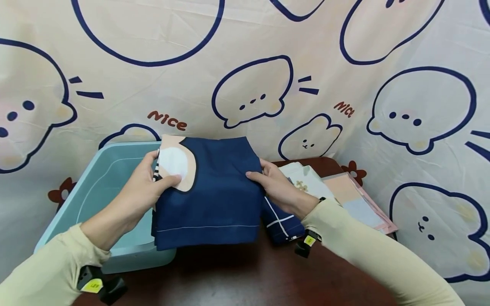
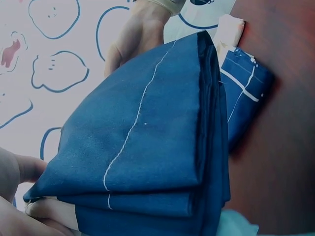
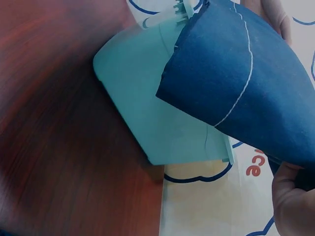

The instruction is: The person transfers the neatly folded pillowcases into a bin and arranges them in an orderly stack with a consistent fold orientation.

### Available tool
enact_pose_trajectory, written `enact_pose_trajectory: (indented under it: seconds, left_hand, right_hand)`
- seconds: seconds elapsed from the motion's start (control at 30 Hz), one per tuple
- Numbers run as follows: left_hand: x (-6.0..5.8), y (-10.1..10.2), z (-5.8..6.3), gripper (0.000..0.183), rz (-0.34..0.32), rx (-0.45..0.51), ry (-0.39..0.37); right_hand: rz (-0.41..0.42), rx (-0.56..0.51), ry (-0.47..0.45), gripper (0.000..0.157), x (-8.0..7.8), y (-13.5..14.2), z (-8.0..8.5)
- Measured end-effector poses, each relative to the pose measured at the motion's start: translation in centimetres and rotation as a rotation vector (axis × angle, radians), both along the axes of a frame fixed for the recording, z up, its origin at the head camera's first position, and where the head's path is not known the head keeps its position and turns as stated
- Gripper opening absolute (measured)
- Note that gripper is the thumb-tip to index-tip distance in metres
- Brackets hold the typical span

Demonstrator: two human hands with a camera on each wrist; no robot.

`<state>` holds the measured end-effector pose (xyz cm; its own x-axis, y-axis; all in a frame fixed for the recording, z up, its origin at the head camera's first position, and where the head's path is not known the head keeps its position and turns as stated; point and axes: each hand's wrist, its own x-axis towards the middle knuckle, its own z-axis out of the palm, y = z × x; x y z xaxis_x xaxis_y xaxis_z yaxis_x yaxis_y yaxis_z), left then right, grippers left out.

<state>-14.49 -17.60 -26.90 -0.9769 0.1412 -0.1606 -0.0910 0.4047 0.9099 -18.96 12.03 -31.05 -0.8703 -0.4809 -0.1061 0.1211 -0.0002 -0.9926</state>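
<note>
A folded navy cloth (image 1: pixel 214 191) with a peach and white patch at its upper left hangs above the table between both hands. My left hand (image 1: pixel 147 182) pinches its left edge, thumb lying over the patch. On the opposite edge my right hand (image 1: pixel 277 187) grips the cloth, thumb in front and fingers behind. Several stacked layers of the navy cloth (image 2: pixel 142 118) show in the left wrist view, with a white stitched line along the hem. From the right wrist, the cloth (image 3: pixel 236 69) overlaps the teal bin.
A teal plastic bin (image 1: pixel 92 187) stands at the left of the dark red-brown table (image 1: pixel 306 276). To the right lie a folded navy cloth with white lines (image 1: pixel 279 219), a white floral cloth (image 1: pixel 306 176) and a pink, peach and grey folded cloth (image 1: pixel 360 202). A cartoon-printed curtain (image 1: pixel 245 34) hangs behind.
</note>
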Motion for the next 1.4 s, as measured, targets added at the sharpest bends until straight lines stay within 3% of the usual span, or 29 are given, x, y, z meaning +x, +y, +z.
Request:
enact_pose_trajectory:
  seconds: [0.4, 0.63, 0.8, 1.07, 1.4]
  left_hand:
    - [-0.6, -3.8, 0.2, 0.088, -0.004, -0.044, 0.012]
    - [-0.7, -6.2, 0.1, 0.091, 0.011, -0.013, 0.005]
    - [-0.9, -7.7, 0.3, 0.089, -0.008, -0.07, 0.007]
    - [-1.1, -9.0, -0.1, 0.089, 0.013, -0.122, 0.017]
    - [-1.4, -10.4, -0.1, 0.09, 0.06, -0.136, 0.002]
  right_hand:
    - [0.008, -0.043, -0.03, 0.048, -0.3, -3.1, 0.7]
    - [0.032, -0.047, -0.025, 0.047, -0.4, -5.0, 0.7]
    - [0.031, -0.032, -0.014, 0.05, -0.5, -6.0, 0.8]
    - [0.037, -0.049, -0.015, 0.053, -1.1, -7.7, 0.8]
    - [-0.016, -0.049, -0.038, 0.058, -1.7, -9.5, 0.7]
